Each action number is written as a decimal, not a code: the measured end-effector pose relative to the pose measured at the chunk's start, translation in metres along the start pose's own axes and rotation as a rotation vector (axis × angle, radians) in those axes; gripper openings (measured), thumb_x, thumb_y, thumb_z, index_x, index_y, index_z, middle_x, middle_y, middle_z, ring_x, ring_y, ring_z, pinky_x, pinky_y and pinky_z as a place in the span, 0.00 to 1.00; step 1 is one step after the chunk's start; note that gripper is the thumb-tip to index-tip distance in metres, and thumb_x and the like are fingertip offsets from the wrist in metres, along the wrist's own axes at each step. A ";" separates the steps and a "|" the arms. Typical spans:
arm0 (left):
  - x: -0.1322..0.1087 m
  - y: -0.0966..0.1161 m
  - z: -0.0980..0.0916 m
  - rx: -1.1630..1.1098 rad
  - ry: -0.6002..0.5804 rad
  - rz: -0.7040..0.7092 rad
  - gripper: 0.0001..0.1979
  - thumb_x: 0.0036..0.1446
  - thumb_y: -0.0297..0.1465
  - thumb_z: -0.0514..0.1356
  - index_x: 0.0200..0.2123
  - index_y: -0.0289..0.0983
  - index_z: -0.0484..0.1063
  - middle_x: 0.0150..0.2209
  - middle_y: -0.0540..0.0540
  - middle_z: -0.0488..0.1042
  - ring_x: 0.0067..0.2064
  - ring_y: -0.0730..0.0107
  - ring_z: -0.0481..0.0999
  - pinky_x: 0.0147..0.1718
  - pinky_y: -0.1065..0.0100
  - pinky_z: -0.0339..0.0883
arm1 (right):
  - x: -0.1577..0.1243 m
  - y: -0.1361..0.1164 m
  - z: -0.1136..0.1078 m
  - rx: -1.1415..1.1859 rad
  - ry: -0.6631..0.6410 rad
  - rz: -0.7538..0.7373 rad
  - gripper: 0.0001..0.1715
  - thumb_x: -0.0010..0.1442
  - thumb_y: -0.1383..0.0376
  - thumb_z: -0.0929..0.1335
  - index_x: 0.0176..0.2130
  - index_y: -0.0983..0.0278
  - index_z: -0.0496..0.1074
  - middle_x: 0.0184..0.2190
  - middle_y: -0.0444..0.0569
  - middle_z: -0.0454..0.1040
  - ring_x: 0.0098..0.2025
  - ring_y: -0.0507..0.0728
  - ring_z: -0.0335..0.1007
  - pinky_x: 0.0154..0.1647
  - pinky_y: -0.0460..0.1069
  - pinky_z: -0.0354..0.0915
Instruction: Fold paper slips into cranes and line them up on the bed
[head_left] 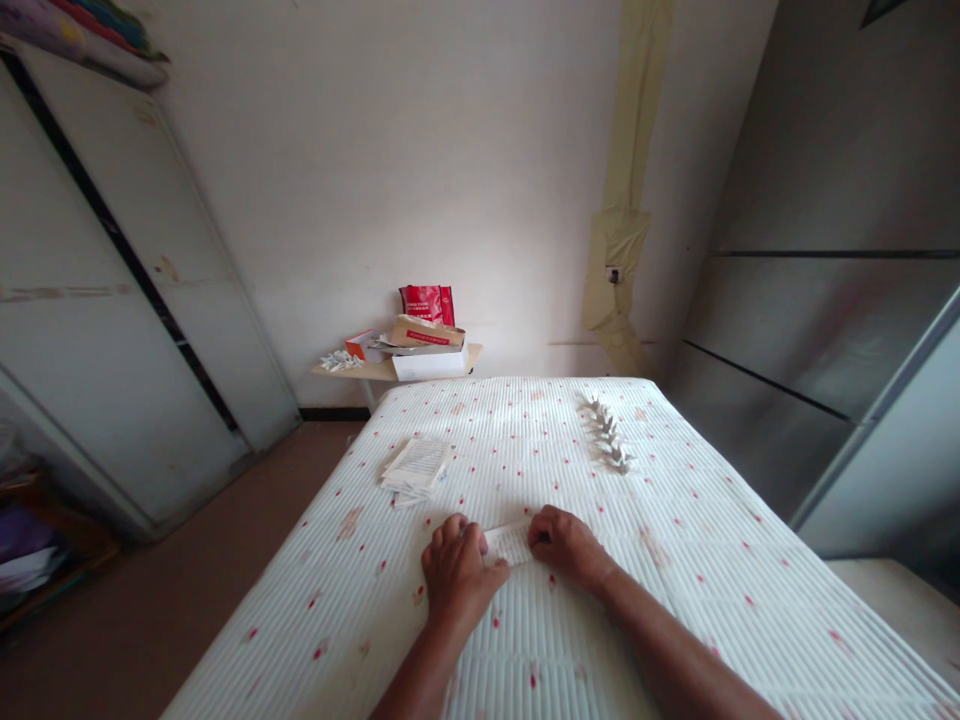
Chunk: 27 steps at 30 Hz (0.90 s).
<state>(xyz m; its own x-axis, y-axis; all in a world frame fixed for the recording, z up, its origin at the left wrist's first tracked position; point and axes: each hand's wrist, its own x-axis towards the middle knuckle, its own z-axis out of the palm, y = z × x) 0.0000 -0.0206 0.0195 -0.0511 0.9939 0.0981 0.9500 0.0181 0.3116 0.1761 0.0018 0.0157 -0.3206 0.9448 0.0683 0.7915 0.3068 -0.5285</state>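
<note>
My left hand (456,572) and my right hand (568,545) rest on a white bed (525,620) with red dots, both pressing down on a small folded piece of white paper (508,543) that lies between them. Fingers of both hands are curled over the paper's ends. A stack of paper sheets (417,466) lies ahead to the left. A row of several small folded paper figures (609,434) stands ahead to the right.
A small table (375,371) against the far wall holds a red bag (427,302), boxes (429,348) and more folded paper figures (340,360). Wardrobes (112,330) stand left; grey panels (825,330) flank the right. Brown floor (225,560) lies left of the bed.
</note>
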 end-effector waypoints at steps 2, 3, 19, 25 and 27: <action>-0.001 -0.003 -0.001 0.005 0.003 0.001 0.10 0.41 0.38 0.59 0.28 0.39 0.66 0.44 0.46 0.66 0.48 0.63 0.63 0.44 0.63 0.53 | 0.000 0.000 0.000 0.008 0.001 -0.005 0.11 0.47 0.74 0.63 0.27 0.64 0.73 0.30 0.45 0.70 0.33 0.50 0.67 0.34 0.42 0.58; -0.001 -0.004 -0.002 0.007 0.004 0.001 0.10 0.41 0.37 0.58 0.28 0.39 0.66 0.45 0.46 0.66 0.49 0.63 0.63 0.45 0.63 0.53 | 0.000 0.000 0.000 0.011 0.002 -0.003 0.10 0.47 0.74 0.63 0.27 0.64 0.73 0.30 0.45 0.70 0.33 0.50 0.67 0.34 0.42 0.58; -0.005 -0.021 -0.009 0.001 0.009 0.012 0.06 0.41 0.29 0.57 0.28 0.39 0.65 0.41 0.47 0.67 0.46 0.64 0.65 0.42 0.66 0.55 | 0.001 -0.001 0.000 0.016 -0.010 0.019 0.11 0.46 0.75 0.62 0.26 0.64 0.72 0.30 0.45 0.70 0.33 0.51 0.66 0.34 0.43 0.57; -0.009 -0.008 -0.003 -0.109 0.184 0.122 0.05 0.46 0.26 0.54 0.29 0.40 0.66 0.46 0.48 0.66 0.54 0.66 0.60 0.50 0.65 0.51 | 0.000 -0.007 -0.001 -0.025 -0.011 0.069 0.09 0.47 0.73 0.63 0.26 0.65 0.72 0.30 0.46 0.70 0.33 0.51 0.66 0.32 0.43 0.56; -0.009 0.001 -0.001 -0.094 0.129 0.124 0.03 0.47 0.30 0.56 0.29 0.41 0.67 0.46 0.48 0.66 0.54 0.64 0.59 0.51 0.63 0.50 | -0.001 -0.009 0.000 -0.058 0.005 0.092 0.04 0.49 0.69 0.65 0.27 0.64 0.71 0.30 0.46 0.70 0.32 0.51 0.65 0.31 0.44 0.55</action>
<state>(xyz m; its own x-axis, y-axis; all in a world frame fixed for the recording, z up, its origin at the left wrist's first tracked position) 0.0009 -0.0296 0.0193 0.0193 0.9655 0.2599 0.9190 -0.1195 0.3756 0.1688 -0.0017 0.0202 -0.2430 0.9697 0.0263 0.8460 0.2251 -0.4833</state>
